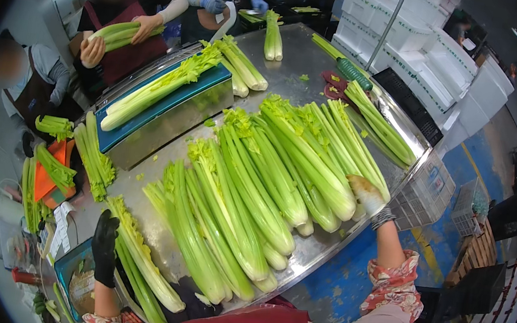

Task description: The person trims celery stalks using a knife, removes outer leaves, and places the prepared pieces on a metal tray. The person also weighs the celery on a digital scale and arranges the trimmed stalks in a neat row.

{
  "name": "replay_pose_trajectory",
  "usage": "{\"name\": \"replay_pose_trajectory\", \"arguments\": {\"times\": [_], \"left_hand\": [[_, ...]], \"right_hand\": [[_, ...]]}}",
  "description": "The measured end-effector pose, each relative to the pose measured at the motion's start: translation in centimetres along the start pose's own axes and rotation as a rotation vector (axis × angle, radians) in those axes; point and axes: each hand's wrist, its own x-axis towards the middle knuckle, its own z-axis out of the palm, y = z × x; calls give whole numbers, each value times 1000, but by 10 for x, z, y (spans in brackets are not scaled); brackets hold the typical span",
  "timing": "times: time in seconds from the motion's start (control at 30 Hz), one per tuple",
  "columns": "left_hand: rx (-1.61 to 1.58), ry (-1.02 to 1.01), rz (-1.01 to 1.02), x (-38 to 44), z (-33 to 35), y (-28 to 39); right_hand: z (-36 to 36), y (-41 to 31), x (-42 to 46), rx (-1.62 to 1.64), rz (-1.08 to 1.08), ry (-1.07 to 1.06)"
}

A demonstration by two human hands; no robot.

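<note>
My right hand [368, 197], in a stained pale glove with a striped cuff, lies over the root end of the rightmost celery bunch [361, 150] and grips it. Its fingertips reach in between neighbouring bunches. My left hand [105, 247], in a black glove, is beside a pale leafy celery bunch [149, 264] at the table's left; whether its fingers hold anything is hidden. Between my hands, a thick row of celery bunches [244, 198] covers the steel table [164, 256], root ends towards me and leaves pointing away.
A scale with a blue top [213, 78] carries one celery bunch. Across the table, a person holds celery [119, 35]; another wears blue gloves [212, 5]. White foam boxes [400, 29] are stacked at back right. A green bottle [354, 74] lies near a metal pole [388, 27].
</note>
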Motion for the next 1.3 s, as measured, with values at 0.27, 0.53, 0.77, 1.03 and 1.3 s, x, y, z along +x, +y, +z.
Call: {"name": "replay_pose_trajectory", "arguments": {"times": [0.27, 0.53, 0.77, 1.03, 1.3], "left_hand": [[68, -111, -4, -49, 43, 16], [-97, -154, -10, -89, 96, 35], [-286, -412, -42, -103, 138, 37], [-421, -275, 66, -139, 128, 78], [-395, 240, 31, -196, -22, -3]], "right_hand": [[45, -82, -38, -922, -99, -15], [17, -40, -20, 457, -49, -345], [64, -37, -101, 1316, 142, -974], [206, -137, -229, 528, -430, -663], [359, -219, -327, 509, -489, -898]]}}
